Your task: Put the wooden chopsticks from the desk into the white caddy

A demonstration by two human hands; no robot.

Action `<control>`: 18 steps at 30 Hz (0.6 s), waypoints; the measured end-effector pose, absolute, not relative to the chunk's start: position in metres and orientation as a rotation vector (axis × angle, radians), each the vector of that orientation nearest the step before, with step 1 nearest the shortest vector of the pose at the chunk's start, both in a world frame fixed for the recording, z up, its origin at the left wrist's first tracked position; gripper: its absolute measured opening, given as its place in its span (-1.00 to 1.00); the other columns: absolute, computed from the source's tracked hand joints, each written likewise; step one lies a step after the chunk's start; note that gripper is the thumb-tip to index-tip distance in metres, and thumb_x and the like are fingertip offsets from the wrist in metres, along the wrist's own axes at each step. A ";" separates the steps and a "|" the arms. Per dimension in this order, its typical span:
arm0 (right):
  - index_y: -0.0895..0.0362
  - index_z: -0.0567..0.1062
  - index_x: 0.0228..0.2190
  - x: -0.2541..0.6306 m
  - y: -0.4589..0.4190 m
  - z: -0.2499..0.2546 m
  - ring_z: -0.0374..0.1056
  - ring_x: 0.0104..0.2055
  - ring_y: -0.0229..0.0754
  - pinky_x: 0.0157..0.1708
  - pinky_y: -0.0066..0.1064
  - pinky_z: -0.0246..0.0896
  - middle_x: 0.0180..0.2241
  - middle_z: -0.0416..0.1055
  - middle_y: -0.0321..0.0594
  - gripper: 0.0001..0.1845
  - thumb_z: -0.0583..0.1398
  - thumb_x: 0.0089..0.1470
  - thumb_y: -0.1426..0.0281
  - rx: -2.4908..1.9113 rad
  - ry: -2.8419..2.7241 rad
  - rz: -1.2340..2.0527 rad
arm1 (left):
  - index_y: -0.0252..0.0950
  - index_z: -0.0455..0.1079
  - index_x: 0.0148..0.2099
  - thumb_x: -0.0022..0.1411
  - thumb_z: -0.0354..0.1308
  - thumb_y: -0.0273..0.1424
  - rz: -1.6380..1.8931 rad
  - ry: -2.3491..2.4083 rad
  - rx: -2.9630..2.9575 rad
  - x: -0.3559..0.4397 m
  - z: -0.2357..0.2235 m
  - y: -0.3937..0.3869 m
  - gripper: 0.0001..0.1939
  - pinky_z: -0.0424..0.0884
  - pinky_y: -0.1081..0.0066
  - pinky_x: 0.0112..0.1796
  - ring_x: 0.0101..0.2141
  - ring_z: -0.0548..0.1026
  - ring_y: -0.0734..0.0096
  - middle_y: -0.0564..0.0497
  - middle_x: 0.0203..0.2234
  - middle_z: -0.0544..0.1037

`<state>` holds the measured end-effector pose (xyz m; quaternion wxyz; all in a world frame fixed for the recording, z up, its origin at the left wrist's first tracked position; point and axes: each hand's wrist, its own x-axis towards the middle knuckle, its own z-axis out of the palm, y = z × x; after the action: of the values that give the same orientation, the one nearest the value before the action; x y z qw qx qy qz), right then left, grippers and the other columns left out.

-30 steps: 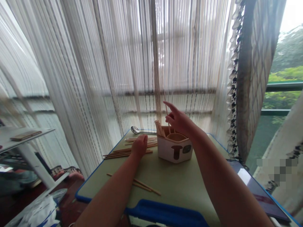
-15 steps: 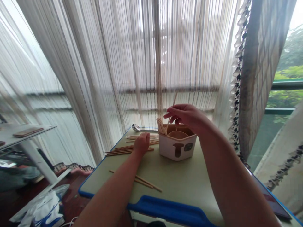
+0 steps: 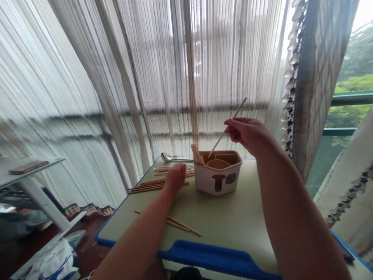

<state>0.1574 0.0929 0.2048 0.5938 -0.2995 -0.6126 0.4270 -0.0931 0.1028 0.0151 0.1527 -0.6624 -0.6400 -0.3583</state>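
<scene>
My right hand [image 3: 243, 132] pinches a chopstick [image 3: 221, 138] above the utensil holder [image 3: 217, 182]. The chopstick slants, its lower tip just over the holder's rim. Inside the holder, several pale chopsticks [image 3: 198, 155] lean in the left corner, beside a round brown cup [image 3: 218, 164]. My left hand [image 3: 175, 177] rests with curled fingers on the table left of the holder, over several chopsticks lying there; whatever its fingers hold is hidden. Darker chopsticks [image 3: 148, 188] stick out to its left. Nearer me, a few loose chopsticks [image 3: 183, 225] lie partly behind my left forearm.
A slotted metal spoon [image 3: 166, 157] lies along the table's back edge. The table [image 3: 230, 221] has a blue rim and a raised blue ledge [image 3: 210, 254] in front. Sheer curtains [image 3: 140, 77] hang behind it. At left is a white side table [image 3: 35, 167] with a flat brown item.
My right hand has moved up and to the right, lifting the chopstick from among those in the holder and tilting it. My left hand has stayed nearly in place.
</scene>
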 end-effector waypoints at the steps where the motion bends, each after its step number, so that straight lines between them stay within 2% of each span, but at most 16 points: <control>1: 0.20 0.47 -0.50 0.159 0.093 0.205 0.17 -0.66 -0.43 -0.71 -0.55 0.01 -0.58 0.42 -0.23 -0.87 0.21 0.03 0.40 -0.706 -1.414 0.987 | -0.28 0.32 -0.35 0.36 -0.26 -0.28 -1.027 -1.834 -1.902 -0.093 0.015 0.103 -0.61 0.24 0.40 -0.33 -0.37 0.42 0.37 -0.07 -0.41 0.48; 9: 0.17 0.47 -0.49 0.144 0.109 0.196 0.17 -0.63 -0.40 -0.66 -0.50 0.07 -0.55 0.44 -0.22 -0.88 0.22 -0.01 0.37 -0.747 -1.523 1.002 | -0.27 0.33 -0.34 0.36 -0.27 -0.27 -1.046 -1.841 -1.895 -0.096 0.016 0.108 -0.60 0.25 0.40 -0.32 -0.35 0.42 0.36 -0.08 -0.39 0.49; 14: 0.16 0.48 -0.47 0.122 0.120 0.182 0.21 -0.61 -0.40 -0.61 -0.52 0.15 -0.51 0.49 -0.21 -0.85 0.20 0.02 0.33 -0.901 -1.843 1.079 | -0.28 0.35 -0.30 0.36 -0.26 -0.27 -1.052 -1.857 -1.901 -0.102 0.016 0.113 -0.60 0.26 0.40 -0.29 -0.32 0.44 0.35 -0.09 -0.36 0.50; 18: 0.15 0.49 -0.47 0.113 0.129 0.169 0.24 -0.64 -0.36 -0.66 -0.51 0.10 -0.59 0.46 -0.22 -0.79 0.17 0.05 0.27 -1.047 -2.126 0.950 | -0.28 0.37 -0.31 0.35 -0.24 -0.27 -1.064 -1.869 -1.885 -0.104 0.015 0.117 -0.61 0.26 0.40 -0.30 -0.33 0.44 0.34 -0.09 -0.37 0.50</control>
<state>0.1129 0.1292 0.1686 0.2898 -0.3925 -0.7970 0.3560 -0.1042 0.1172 0.0155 0.1402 -0.6526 -0.6471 -0.3684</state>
